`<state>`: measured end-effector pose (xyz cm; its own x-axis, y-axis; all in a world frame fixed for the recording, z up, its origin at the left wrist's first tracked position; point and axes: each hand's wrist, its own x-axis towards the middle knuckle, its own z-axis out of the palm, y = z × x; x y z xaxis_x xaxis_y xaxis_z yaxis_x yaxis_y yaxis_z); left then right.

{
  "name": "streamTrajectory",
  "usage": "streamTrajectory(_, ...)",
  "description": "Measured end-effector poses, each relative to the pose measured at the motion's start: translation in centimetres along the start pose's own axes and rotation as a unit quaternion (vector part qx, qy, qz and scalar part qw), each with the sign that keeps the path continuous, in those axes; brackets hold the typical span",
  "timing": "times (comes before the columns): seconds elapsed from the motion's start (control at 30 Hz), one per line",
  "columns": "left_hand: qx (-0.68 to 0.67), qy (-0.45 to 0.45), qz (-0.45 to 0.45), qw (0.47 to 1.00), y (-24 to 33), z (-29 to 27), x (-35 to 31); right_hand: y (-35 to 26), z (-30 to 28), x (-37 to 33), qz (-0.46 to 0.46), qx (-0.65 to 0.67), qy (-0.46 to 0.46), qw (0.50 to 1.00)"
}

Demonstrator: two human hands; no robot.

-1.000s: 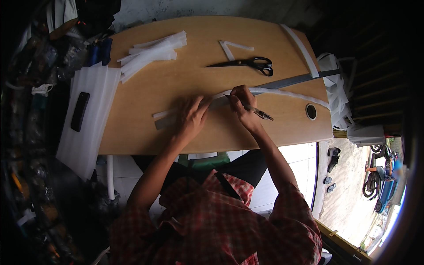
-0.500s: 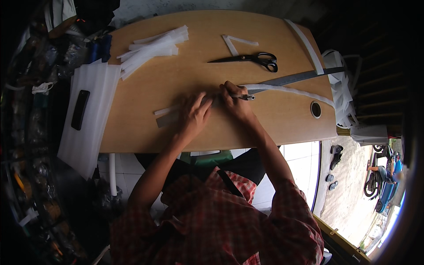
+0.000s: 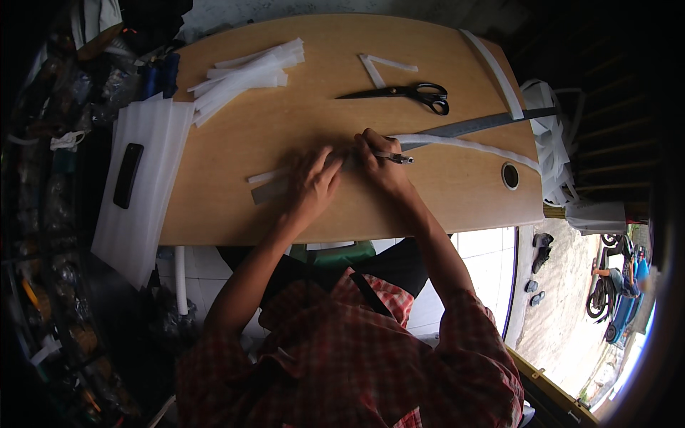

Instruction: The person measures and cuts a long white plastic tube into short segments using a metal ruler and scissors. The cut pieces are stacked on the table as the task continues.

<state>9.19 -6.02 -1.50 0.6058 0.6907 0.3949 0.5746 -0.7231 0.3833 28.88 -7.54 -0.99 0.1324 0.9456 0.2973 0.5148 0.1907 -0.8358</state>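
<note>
A long grey metal ruler lies slantwise across the wooden table, with a narrow white strip running along it. My left hand rests on the ruler's left part, fingers apart and pressing down. Close to its right, my right hand is closed round a pen, whose silvery rear end sticks out to the right. The pen's tip is hidden by my fingers. Beyond my hands lie black-handled scissors, blades pointing left, and a small folded white strip.
Cut white strips are piled at the far left of the table. White foam sheets hang over its left edge, with a black phone on top. Another strip lies far right, near a round table hole.
My hands stay almost where they were. The pen's rear end has dipped very slightly.
</note>
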Motion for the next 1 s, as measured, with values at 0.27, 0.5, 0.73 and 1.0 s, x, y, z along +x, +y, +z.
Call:
streamTrajectory(0.27, 0.003, 0.002, 0.006, 1.000, -0.2, -0.1, -0.1, 0.4, 0.4, -0.2, -0.008, 0.013, 0.000, 1.000)
streamTrajectory(0.5, -0.025, 0.029, 0.011, 0.999, -0.5, 0.3, 0.1, -0.2, -0.4, -0.7, 0.021, -0.043, -0.001, 0.999)
streamTrajectory(0.73, -0.052, 0.016, -0.009, 0.999, 0.1, -0.3, 0.3, -1.1, -4.4, -4.9, -0.009, -0.202, 0.042, 0.978)
streamTrajectory(1.0, -0.045, 0.032, -0.006, 0.998, -0.1, 0.7, 0.2, 0.1, -6.8, -5.7, 0.024, -0.355, -0.028, 0.934)
